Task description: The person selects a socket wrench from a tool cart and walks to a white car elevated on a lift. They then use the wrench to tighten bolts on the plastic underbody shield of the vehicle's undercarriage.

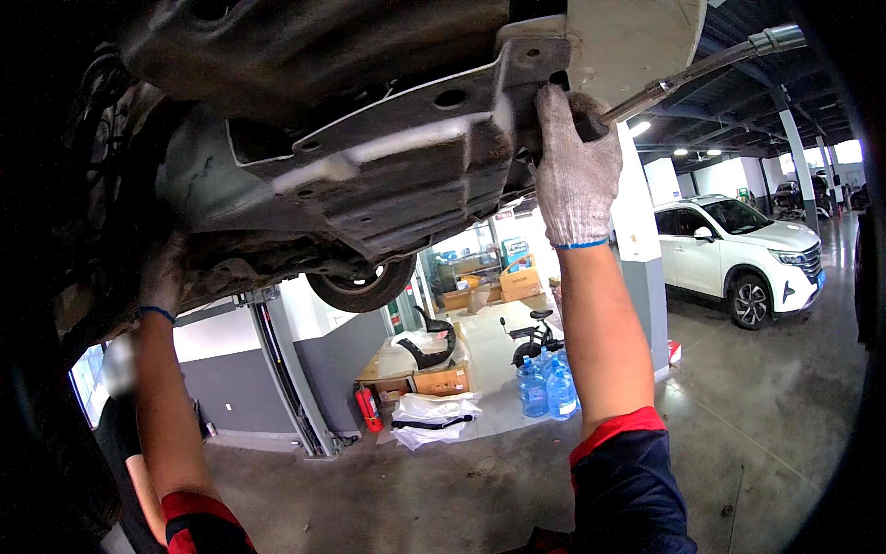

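Overhead is a car's dark underside, with a ribbed underbody plate (406, 185) that has several holes. My right hand (577, 166), in a pale knit glove, is raised at the plate's right edge, gripping the lower end of a long metal bar tool (701, 69) that angles up to the right, its index finger pointing up along the plate. My left hand (164, 268), gloved with a blue cuff, reaches into shadow under the car at the left; its fingers are lost in the dark.
Beside my left arm stands another person (129, 434). Behind are a lift post (291, 379), a wheel (360, 291), a fire extinguisher (367, 406), boxes (441, 381), water jugs (558, 392) and a bike (533, 337). A white car (729, 258) is parked right.
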Tool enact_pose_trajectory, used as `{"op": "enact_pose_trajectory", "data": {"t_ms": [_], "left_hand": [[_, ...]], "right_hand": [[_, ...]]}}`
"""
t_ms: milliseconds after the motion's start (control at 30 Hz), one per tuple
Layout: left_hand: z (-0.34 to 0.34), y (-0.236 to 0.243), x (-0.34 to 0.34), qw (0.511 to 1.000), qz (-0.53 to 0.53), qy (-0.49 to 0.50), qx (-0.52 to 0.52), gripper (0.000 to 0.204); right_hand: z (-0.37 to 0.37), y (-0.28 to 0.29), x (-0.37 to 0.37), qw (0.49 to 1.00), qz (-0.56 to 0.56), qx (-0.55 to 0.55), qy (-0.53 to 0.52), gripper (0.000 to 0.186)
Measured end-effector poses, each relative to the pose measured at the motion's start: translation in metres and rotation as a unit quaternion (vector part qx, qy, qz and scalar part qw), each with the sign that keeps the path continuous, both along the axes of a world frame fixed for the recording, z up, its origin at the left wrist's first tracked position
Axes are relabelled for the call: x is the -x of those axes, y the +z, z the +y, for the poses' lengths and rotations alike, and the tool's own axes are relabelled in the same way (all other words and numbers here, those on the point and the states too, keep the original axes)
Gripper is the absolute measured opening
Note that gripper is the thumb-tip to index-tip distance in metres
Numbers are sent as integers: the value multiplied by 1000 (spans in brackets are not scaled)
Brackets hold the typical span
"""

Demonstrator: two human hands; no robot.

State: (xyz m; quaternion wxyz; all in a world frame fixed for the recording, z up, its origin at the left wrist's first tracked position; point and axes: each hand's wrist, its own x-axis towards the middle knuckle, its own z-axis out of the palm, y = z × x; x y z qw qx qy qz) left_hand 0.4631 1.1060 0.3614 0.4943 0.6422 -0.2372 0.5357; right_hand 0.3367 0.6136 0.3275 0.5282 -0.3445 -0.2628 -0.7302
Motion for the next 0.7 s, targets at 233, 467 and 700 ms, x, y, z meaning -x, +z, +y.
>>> {"op": "enact_pose_trajectory", "data": {"t_ms": [233,467,700], "left_hand": [[7,-3,-4,996,-41,74,-2,81],[-26,-1,1,999,-2,21,41,78],[13,11,-23,998,-55,-17,-11,73]], "right_hand": [[0,-3,-9,999,-46,-28,-7,50],[-3,3,1,996,-17,-41,-83,47],[-7,-19,-14,998,26,-42,-24,40]]}}
